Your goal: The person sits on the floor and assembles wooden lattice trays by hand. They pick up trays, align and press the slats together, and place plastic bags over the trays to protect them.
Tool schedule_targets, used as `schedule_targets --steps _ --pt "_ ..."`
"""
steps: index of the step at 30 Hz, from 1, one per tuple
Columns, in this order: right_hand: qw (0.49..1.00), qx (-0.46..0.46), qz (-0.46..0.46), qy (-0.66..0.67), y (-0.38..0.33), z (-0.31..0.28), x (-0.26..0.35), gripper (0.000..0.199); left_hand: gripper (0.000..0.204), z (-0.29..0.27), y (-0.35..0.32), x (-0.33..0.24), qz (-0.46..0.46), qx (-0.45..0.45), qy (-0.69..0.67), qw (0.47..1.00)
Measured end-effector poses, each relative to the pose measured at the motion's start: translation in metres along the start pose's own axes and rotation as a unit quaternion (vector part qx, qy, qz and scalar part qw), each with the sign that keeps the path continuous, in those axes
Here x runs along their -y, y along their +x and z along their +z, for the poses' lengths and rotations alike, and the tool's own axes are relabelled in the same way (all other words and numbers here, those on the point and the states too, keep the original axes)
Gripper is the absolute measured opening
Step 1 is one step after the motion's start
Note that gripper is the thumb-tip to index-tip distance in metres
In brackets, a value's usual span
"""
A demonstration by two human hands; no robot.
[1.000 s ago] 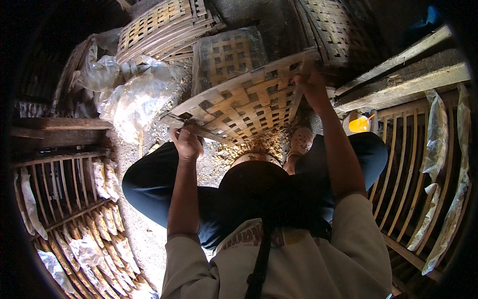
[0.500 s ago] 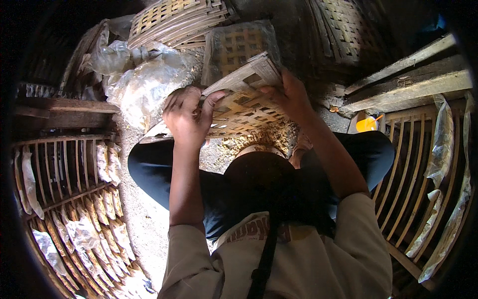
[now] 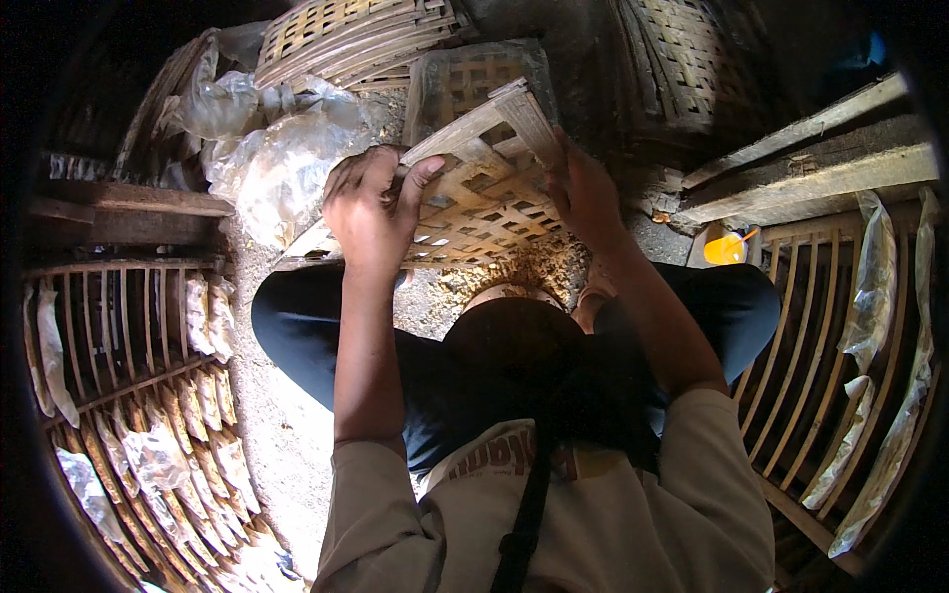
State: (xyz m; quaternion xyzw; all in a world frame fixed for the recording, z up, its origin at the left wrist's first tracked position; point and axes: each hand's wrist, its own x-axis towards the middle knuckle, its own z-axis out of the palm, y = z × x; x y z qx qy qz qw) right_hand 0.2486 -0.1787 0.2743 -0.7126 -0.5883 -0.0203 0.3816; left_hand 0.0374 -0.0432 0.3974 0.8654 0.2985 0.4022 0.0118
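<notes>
In front of my crossed legs I hold up a woven bamboo panel (image 3: 494, 188) with a flat slat frame, tilted so its open lattice faces me. My left hand (image 3: 374, 208) is closed round its left side, thumb over the near face. At the right edge my right hand (image 3: 588, 198) grips the frame, most of its fingers hidden. Below the panel, loose yellowish bits (image 3: 539, 272) lie scattered on the ground by my feet. Just beyond it rests another woven panel (image 3: 479, 84) covered with clear plastic.
Stacked woven panels stand at the back left (image 3: 346, 44) and back right (image 3: 692, 59). Crumpled clear plastic (image 3: 287, 158) lies left. Slatted racks flank me, the left rack (image 3: 138, 381) holding several wrapped flat packs. An orange cup (image 3: 725, 249) sits by wooden beams (image 3: 820, 183) at right.
The panel's far corner has risen and the lattice is turned more toward me. My right hand has shifted out to the panel's right edge. The left hand keeps its hold.
</notes>
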Motion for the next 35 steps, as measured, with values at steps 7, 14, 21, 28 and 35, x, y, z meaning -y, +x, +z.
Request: schedule_targets --steps 7,14,21,28,35 --pt "0.994 0.025 0.102 0.023 0.002 0.014 -0.001 0.066 0.031 -0.002 0.002 -0.001 0.012 0.008 0.003 1.000" --pt "0.997 -0.040 0.022 0.058 0.006 0.014 0.006 0.063 0.030 -0.003 0.002 0.008 0.021 -0.004 -0.003 1.000" --pt "0.997 -0.033 0.032 0.061 0.008 0.015 0.002 0.066 0.031 -0.002 0.003 0.010 0.013 0.006 -0.014 1.000" --pt "0.991 -0.038 0.016 0.125 0.025 0.004 0.012 0.068 0.032 0.001 0.003 0.007 0.028 -0.016 -0.030 0.999" --pt "0.991 -0.090 -0.057 0.082 0.031 0.001 0.024 0.063 0.032 0.002 0.000 0.001 0.031 -0.003 -0.035 0.999"
